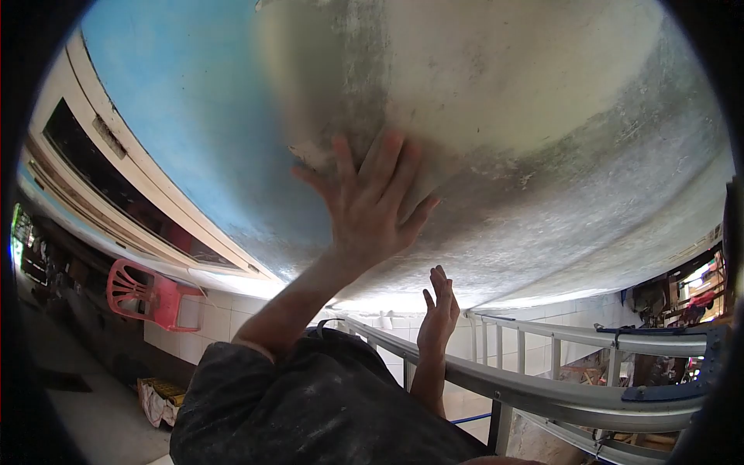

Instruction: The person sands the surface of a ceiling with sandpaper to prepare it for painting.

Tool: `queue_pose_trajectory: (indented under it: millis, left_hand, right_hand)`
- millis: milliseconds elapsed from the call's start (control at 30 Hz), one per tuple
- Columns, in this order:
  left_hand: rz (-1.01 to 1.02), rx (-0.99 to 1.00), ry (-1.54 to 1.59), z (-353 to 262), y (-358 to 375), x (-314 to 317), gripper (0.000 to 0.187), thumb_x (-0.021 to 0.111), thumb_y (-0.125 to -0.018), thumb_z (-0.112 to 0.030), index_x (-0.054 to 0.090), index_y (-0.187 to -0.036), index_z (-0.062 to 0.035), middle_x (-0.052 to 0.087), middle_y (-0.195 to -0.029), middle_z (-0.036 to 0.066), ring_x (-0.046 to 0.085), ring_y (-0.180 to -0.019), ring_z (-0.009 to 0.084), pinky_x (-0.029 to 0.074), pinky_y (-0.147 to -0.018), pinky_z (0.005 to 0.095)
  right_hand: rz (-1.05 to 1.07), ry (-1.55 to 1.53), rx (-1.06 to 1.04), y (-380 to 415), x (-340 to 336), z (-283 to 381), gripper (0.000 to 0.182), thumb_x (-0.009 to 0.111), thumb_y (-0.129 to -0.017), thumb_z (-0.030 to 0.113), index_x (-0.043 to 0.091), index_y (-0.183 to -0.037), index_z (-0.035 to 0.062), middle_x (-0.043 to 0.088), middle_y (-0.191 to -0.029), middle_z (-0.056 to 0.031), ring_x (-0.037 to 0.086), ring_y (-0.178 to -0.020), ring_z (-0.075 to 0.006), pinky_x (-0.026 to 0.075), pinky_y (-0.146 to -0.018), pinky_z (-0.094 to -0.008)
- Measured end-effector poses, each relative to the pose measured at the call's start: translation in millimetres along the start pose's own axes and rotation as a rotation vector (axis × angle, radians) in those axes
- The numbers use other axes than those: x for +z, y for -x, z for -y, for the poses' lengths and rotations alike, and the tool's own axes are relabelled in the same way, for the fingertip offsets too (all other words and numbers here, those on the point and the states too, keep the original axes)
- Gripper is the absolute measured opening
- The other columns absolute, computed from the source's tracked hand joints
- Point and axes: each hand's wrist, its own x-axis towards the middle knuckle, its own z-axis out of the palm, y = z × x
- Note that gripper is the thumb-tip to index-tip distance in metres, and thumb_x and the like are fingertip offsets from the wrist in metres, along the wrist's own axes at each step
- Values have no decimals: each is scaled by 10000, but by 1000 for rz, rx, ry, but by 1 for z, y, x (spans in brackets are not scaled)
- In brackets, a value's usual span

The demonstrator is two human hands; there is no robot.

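My left hand (372, 201) lies flat with fingers spread against the wall (496, 85), whose surface is blue at the left and stained grey and cream further right. Nothing shows between its fingers. Lower down and to the right, my right hand (439, 310) is raised near the ladder rail, fingers stretched out and empty. It appears apart from the wall. Beneath it runs the metal ladder (527, 394). Both arms come from a dark, dusty shirt (325, 403).
A red plastic chair (165, 298) stands on the tiled floor (221, 318) at the lower left. Above it is a cream window frame (147, 182). A box with yellow items (161, 399) sits further down. Cluttered items (697, 298) show at the far right.
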Motion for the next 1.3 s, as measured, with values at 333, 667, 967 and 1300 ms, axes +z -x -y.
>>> queue_pose_trajectory:
  millis: [333, 667, 967, 1300]
  left_hand:
    - [69, -74, 63, -1, 31, 6, 731, 589, -773, -540, 429, -1333, -98, 218, -1484, 101, -12, -1348, 478, -181, -892, 721]
    - [0, -66, 139, 1, -9, -6, 591, 617, -786, -381, 471, -1315, -160, 282, -1469, 19, 66, -1376, 399, -195, -917, 707]
    - [516, 69, 929, -28, 56, -40, 462, 496, -902, -140, 402, -1348, -61, 432, -1361, 131, 337, -1311, 288, 85, -1093, 526]
    - [773, -737, 1347, -4, 85, -37, 312, 617, -869, -187, 587, -1114, 3, 662, -962, 118, 598, -892, 144, 443, -830, 277]
  right_hand:
    - [33, -4, 18, 5, -2, 6, 491, 341, -969, 395, 453, -1282, 33, 640, -978, -138, 533, -1079, -223, 286, -996, -425]
    - [69, 31, 21, 6, -2, 6, 461, 362, -970, 365, 483, -1246, 17, 616, -1051, -137, 532, -1088, -221, 315, -989, -412]
    - [257, -24, -171, -3, 11, 3, 504, 415, -955, 359, 472, -1227, -61, 553, -1152, -195, 515, -1111, -258, 383, -967, -381]
    - [306, -299, -140, 4, 41, 17, 319, 600, -878, 220, 568, -1084, -21, 615, -997, -71, 544, -918, -110, 447, -796, -272]
